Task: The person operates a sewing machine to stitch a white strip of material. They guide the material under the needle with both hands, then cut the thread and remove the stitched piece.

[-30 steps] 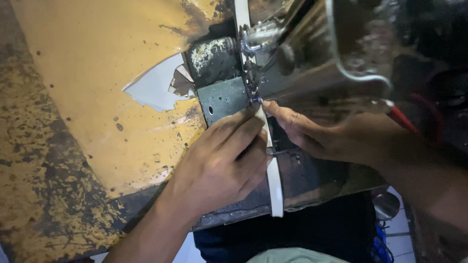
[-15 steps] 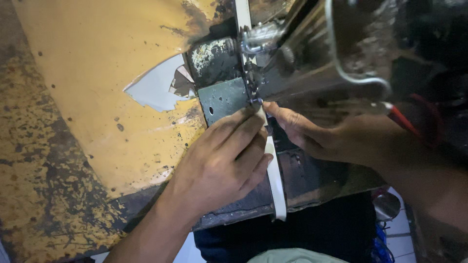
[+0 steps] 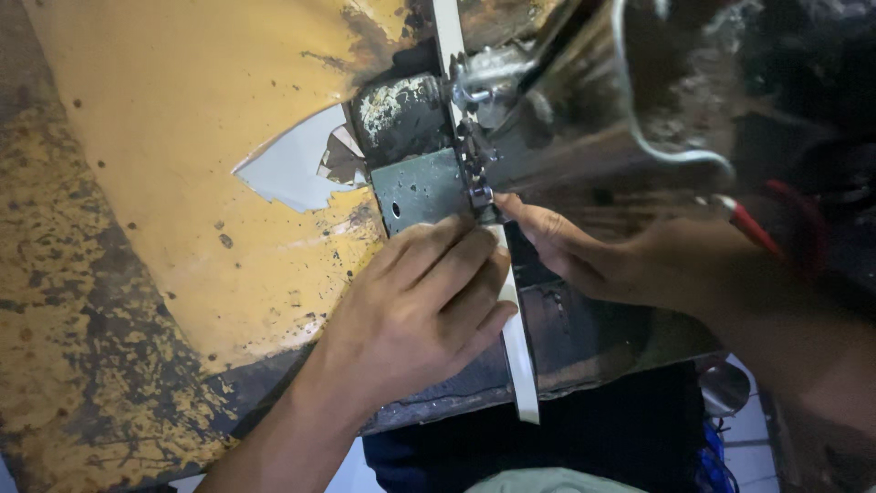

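Observation:
A narrow white strip runs across the metal bed of a sewing machine and passes under the presser foot. My left hand lies flat on the bed with its fingers pressing the strip just in front of the foot. On the other side of the strip, my right hand pinches its edge close to the needle with fingertips together. A further length of the strip comes out behind the foot at the top. The needle itself is hidden by the machine's head.
The worn yellow table top has a chipped patch showing grey left of the machine's dark plate. A red-handled tool lies at the right under the machine. The table's front edge and dark cloth sit below.
The strip's free end has slid slightly down and right toward the table's edge. Both hands stay in nearly the same place by the presser foot.

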